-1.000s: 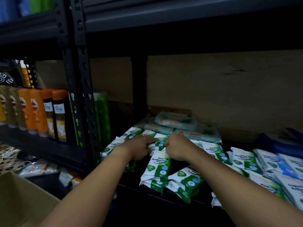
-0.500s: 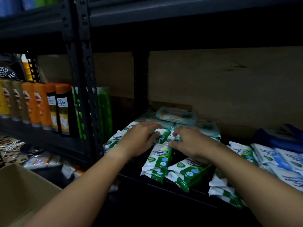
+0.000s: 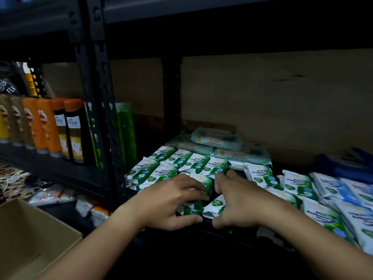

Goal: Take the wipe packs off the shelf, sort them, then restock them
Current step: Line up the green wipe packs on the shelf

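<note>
Several green-and-white pine antibacterial wipe packs (image 3: 198,161) lie in rows on the dark shelf (image 3: 226,232). My left hand (image 3: 171,203) and my right hand (image 3: 236,203) sit side by side at the shelf's front edge, fingers curled over the top and thumbs underneath. Each grips green wipe packs (image 3: 215,205) from the front stack, and the packs under my palms are mostly hidden. Larger pale teal wipe packs (image 3: 217,136) are stacked at the back. More green packs (image 3: 290,182) and blue-and-white packs (image 3: 351,190) lie to the right.
A black perforated upright (image 3: 101,93) divides the shelving. Left of it stand orange and black bottles (image 3: 66,128) and a green pack (image 3: 126,128). An open cardboard box (image 3: 30,237) sits low at the left. Loose packets (image 3: 50,196) lie on the floor.
Both hands have pulled back from the rows of packs to the front stack and now clamp it from above and below. The view has shifted slightly.
</note>
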Demonstrator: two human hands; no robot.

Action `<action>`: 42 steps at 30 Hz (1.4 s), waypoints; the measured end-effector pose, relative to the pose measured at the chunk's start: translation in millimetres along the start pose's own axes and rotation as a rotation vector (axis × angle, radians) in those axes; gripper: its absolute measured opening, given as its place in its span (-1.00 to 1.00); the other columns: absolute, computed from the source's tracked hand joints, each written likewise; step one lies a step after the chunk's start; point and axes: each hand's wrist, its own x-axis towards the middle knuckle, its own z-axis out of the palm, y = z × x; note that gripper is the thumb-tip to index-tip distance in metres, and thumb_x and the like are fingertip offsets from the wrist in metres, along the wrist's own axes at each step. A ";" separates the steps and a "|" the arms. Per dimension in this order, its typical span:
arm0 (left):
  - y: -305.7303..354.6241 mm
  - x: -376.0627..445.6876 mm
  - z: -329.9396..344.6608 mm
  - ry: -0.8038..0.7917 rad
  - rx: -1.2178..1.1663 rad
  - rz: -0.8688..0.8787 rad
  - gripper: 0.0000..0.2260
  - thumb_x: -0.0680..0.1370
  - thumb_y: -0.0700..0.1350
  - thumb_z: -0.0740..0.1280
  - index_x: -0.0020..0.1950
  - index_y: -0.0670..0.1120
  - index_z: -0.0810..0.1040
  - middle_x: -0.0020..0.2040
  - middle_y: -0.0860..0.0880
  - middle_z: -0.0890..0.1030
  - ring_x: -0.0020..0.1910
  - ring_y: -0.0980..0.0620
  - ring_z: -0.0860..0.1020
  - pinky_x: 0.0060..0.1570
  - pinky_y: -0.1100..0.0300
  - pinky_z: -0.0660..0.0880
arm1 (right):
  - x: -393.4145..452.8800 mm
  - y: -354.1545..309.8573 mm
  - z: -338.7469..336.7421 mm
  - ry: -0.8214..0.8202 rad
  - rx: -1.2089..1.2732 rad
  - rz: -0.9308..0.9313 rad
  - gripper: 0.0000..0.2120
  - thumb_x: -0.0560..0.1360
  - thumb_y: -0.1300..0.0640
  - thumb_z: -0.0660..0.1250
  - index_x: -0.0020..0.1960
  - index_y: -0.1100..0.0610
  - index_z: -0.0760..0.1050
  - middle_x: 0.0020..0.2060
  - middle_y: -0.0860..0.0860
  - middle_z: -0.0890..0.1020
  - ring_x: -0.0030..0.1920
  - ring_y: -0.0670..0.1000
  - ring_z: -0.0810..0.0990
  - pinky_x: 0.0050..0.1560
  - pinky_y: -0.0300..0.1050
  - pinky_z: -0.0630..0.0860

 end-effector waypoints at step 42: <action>-36.1 -9.2 -11.1 -0.147 -0.028 -0.150 -0.38 0.55 0.32 0.27 0.55 0.08 0.38 0.55 0.11 0.34 0.51 0.18 0.30 0.46 0.37 0.19 | 9.7 -18.9 31.0 0.239 -0.008 -0.042 -0.21 0.47 -0.37 0.33 0.48 0.12 0.26 0.37 0.12 0.32 0.37 0.20 0.24 0.34 0.05 0.35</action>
